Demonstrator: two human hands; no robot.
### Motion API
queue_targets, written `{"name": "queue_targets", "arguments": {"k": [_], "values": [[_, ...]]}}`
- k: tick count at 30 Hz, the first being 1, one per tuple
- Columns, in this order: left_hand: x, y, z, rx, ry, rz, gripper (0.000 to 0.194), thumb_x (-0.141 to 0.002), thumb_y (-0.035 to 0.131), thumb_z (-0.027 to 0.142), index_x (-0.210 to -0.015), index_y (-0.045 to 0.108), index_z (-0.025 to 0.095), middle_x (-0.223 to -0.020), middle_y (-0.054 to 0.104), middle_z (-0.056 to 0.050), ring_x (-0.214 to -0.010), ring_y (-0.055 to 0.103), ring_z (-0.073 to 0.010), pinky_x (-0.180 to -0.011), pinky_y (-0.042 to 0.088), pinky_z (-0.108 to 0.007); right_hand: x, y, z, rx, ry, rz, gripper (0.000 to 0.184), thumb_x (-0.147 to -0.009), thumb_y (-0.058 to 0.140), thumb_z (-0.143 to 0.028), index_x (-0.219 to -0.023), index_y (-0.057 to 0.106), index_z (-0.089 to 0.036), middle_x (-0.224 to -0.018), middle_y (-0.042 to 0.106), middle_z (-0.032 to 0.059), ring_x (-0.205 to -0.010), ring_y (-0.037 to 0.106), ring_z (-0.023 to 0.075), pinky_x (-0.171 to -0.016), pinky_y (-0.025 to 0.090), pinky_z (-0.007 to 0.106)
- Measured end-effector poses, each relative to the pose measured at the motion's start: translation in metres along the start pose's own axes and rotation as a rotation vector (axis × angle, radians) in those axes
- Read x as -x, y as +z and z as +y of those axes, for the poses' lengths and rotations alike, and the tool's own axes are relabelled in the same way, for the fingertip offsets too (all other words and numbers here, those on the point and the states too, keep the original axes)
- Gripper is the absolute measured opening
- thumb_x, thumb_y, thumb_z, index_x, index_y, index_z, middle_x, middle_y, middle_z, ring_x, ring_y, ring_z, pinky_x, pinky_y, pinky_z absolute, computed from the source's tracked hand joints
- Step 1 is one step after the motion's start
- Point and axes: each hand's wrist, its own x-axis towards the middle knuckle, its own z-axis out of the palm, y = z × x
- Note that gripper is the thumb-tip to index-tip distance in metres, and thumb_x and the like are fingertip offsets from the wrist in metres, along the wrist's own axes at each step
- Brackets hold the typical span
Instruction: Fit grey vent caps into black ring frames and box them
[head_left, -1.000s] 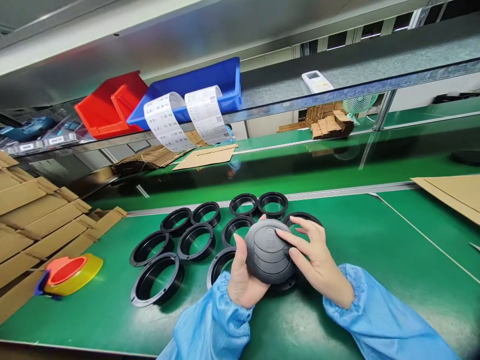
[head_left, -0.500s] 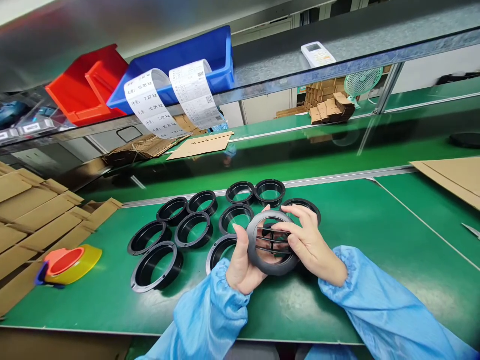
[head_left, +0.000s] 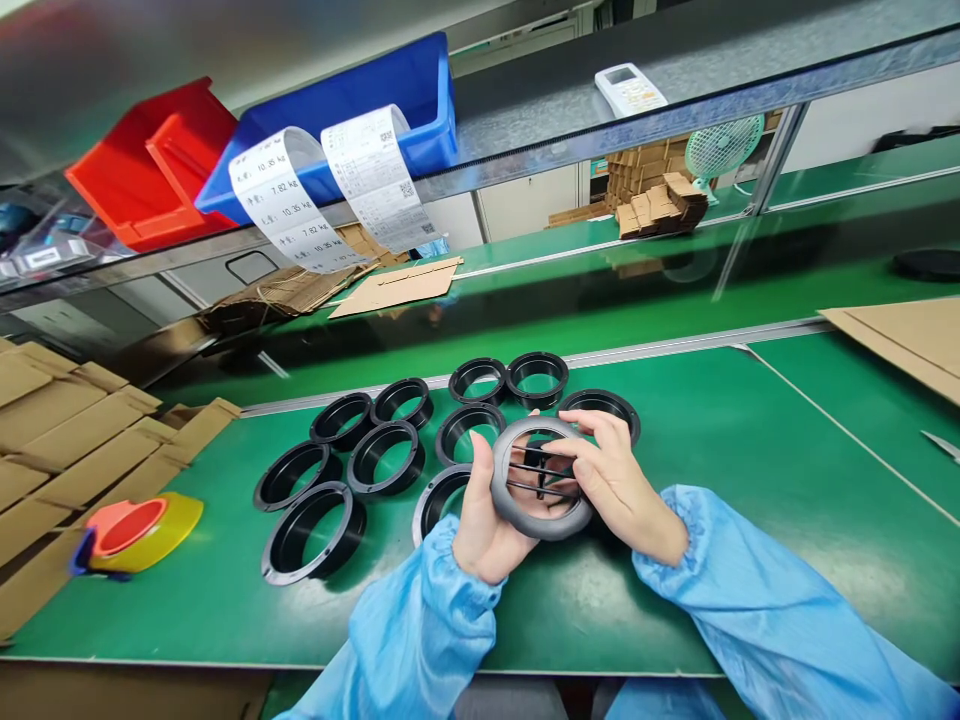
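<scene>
Cradling a seemingly light, stiff vent (head_left: 541, 482), the left hand (head_left: 486, 535) clamps its rim (head_left: 551, 525); the right hand (head_left: 621, 490) touches it, grip unclear. Rim-holding spares the thin slats (head_left: 525, 467).

Black flanged rings (head_left: 350, 530) on a green tabletop (head_left: 720, 420)

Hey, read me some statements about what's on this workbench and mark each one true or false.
1. The left hand holds a vent. True.
2. Nothing can be seen through the vent's middle. False: the left hand shows between its bars.
3. The right hand lies flat on the table. False: its fingers are at the vent.
4. A white remote lies on the shelf. True.
5. Several black rings stand on the table. True.
</scene>
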Motion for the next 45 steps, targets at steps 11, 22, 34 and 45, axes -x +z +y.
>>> {"name": "queue_targets", "arguments": {"k": [11,22,34,45], "values": [[0.000,0.009,0.003,0.032,0.079,0.045,0.062,-0.101,0.045,0.054,-0.155,0.035,0.026,-0.138,0.061,-0.013,-0.132,0.054,-0.0334,-0.115,0.035,-0.058,0.003,-0.002,0.001,-0.052,-0.017,0.021,0.037,-0.106,0.037,-0.039,-0.128,0.066,-0.033,-0.142,0.049,0.0065,-0.133,0.037,0.0290,-0.112,0.034,0.054],[0.003,0.007,0.003,0.038,0.115,0.050,0.063,-0.099,0.050,0.053,-0.155,0.036,0.026,-0.137,0.063,-0.012,-0.133,0.053,-0.0326,-0.117,0.034,-0.056,0.004,-0.003,-0.001,-0.098,0.006,0.056,0.036,-0.106,0.038,-0.036,-0.127,0.066,-0.034,-0.140,0.050,0.0052,-0.131,0.039,0.0277,-0.109,0.037,0.049],[0.001,0.008,0.005,0.053,0.167,0.113,0.065,-0.098,0.044,0.063,-0.151,0.043,0.025,-0.135,0.064,-0.011,-0.131,0.055,-0.0312,-0.116,0.038,-0.051,0.006,0.000,-0.002,0.104,-0.168,-0.015,0.044,-0.105,0.040,-0.042,-0.147,0.053,-0.037,-0.155,0.037,0.0049,-0.138,0.032,0.0340,-0.113,0.034,0.059],[0.004,0.007,0.001,-0.017,0.199,0.116,0.069,-0.096,0.050,0.063,-0.155,0.036,0.029,-0.143,0.059,-0.009,-0.135,0.052,-0.0284,-0.119,0.038,-0.045,0.009,0.006,-0.005,0.176,-0.253,-0.042,0.060,-0.094,0.058,-0.057,-0.143,0.048,-0.023,-0.160,0.027,0.0149,-0.144,0.025,0.0387,-0.116,0.032,0.061]]}}
